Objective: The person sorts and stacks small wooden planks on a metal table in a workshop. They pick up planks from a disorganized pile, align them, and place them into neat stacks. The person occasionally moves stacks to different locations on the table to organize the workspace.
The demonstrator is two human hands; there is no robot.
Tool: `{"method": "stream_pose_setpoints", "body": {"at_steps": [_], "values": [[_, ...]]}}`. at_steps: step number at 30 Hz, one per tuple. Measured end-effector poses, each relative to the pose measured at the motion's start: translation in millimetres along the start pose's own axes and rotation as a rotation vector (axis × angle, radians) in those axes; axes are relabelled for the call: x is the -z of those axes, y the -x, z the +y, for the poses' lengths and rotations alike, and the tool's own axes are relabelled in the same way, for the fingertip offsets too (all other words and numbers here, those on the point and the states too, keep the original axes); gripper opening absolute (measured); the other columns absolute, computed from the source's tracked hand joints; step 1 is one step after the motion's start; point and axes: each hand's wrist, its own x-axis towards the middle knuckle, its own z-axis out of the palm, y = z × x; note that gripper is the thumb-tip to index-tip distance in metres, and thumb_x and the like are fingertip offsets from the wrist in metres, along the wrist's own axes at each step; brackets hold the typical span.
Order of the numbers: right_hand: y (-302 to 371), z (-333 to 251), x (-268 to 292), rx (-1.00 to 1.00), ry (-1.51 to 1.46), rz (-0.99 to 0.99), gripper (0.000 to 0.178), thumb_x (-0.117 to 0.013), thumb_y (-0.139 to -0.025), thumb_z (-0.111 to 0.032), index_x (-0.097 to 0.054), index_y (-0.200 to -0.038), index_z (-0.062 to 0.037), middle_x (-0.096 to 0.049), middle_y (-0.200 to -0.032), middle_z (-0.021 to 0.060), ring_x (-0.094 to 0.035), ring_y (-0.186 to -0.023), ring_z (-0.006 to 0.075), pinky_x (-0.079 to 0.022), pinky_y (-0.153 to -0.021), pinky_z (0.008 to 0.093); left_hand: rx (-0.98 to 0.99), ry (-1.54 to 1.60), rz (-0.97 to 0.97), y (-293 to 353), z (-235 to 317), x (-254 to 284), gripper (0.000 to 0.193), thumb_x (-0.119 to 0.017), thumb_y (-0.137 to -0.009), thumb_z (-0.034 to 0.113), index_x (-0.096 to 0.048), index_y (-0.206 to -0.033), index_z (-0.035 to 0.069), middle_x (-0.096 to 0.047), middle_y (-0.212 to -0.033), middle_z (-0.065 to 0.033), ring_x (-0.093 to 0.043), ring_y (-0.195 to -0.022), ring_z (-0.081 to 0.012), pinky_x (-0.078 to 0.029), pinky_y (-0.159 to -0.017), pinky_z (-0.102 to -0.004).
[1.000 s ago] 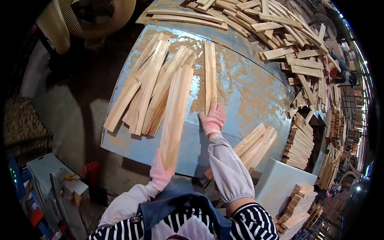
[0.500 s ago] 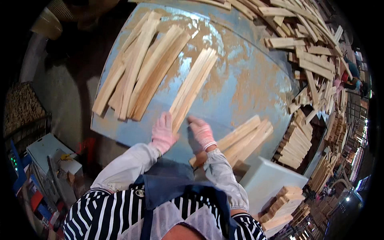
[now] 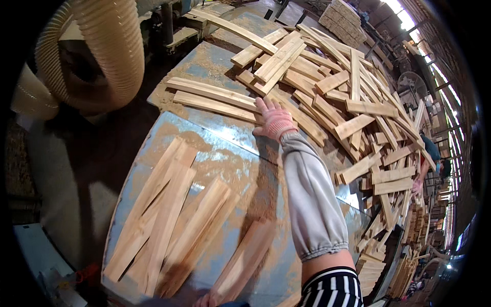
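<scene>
My right hand point(image 3: 276, 121), in a pink-palmed glove, is stretched far out over the table, fingers spread. Its fingertips touch the right ends of two long wooden strips point(image 3: 215, 96) lying side by side. Of my left hand point(image 3: 205, 300) only a little shows at the lower edge, by the near end of a wooden strip point(image 3: 245, 256); its grip is hidden. To the left, several more strips point(image 3: 163, 215) lie in overlapping groups on the blue-grey table point(image 3: 153, 134), which is dusted with sawdust.
A large jumbled heap of wooden strips point(image 3: 332, 97) covers the far right. Ribbed hoses point(image 3: 110, 51) hang at the upper left beside a machine point(image 3: 176, 23). Another person's arm point(image 3: 422, 171) shows beyond the heap at right.
My view has shifted toward the far side of the table. My right hand has moved from the near edge to the far strips. My left hand has dropped to the lower edge of view.
</scene>
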Motion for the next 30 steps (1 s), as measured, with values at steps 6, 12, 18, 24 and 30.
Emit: {"method": "stream_pose_setpoints", "body": {"at_steps": [6,12,18,24,30], "values": [[-1,0,-10,-0.016,-0.109,-0.208,0.093,-0.085,-0.074,-0.051,-0.045,-0.147,-0.0094,-0.072,-0.118,0.0210,-0.070,-0.110,0.0404,-0.057,-0.092,0.0476,0.041,0.024,0.029,-7,-4,-6,0.109,-0.085,-0.065,0.046,-0.043,-0.150,-0.007,-0.050,-0.145,-0.0285,-0.056,-0.119,-0.0470,-0.048,-0.099,-0.0553],[143,-18,14,-0.143,-0.238,-0.265,0.092,-0.075,-0.085,-0.051,-0.036,-0.154,-0.0053,-0.073,-0.105,0.0234,-0.071,-0.101,0.0432,-0.057,-0.085,0.0500,-0.026,-0.010,0.095,24,-6,-26,0.109,-0.084,-0.064,0.044,-0.042,-0.151,-0.007,-0.050,-0.144,-0.0292,-0.056,-0.119,-0.0477,-0.048,-0.099,-0.0561],[281,-44,5,-0.651,-0.389,-0.253,0.081,-0.066,-0.092,-0.040,-0.032,-0.157,-0.0062,-0.071,-0.118,0.0271,-0.071,-0.104,0.0444,-0.056,-0.087,0.0530,-0.087,-0.068,0.155,59,-17,-42,0.109,-0.084,-0.064,0.041,-0.042,-0.151,-0.008,-0.050,-0.144,-0.0298,-0.056,-0.119,-0.0485,-0.048,-0.099,-0.0570],[342,-24,7,-0.834,-0.536,-0.107,0.069,-0.065,-0.090,-0.029,-0.042,-0.152,-0.0124,-0.072,-0.115,0.0253,-0.069,-0.112,0.0444,-0.054,-0.095,0.0523,-0.159,-0.122,0.061,74,-10,-41,0.111,-0.080,-0.065,0.036,-0.034,-0.156,-0.007,-0.047,-0.146,-0.0322,-0.052,-0.123,-0.0500,-0.046,-0.102,-0.0599],[497,-197,37,-1.207,-0.812,-0.043,0.068,-0.066,-0.094,-0.035,-0.044,-0.154,-0.0102,-0.070,-0.124,0.0267,-0.068,-0.113,0.0458,-0.055,-0.095,0.0503,-0.117,-0.068,0.060,77,-12,-48,0.120,-0.081,-0.071,0.040,-0.020,-0.163,-0.005,-0.042,-0.151,-0.0336,-0.048,-0.128,-0.0526,-0.041,-0.109,-0.0597]]}}
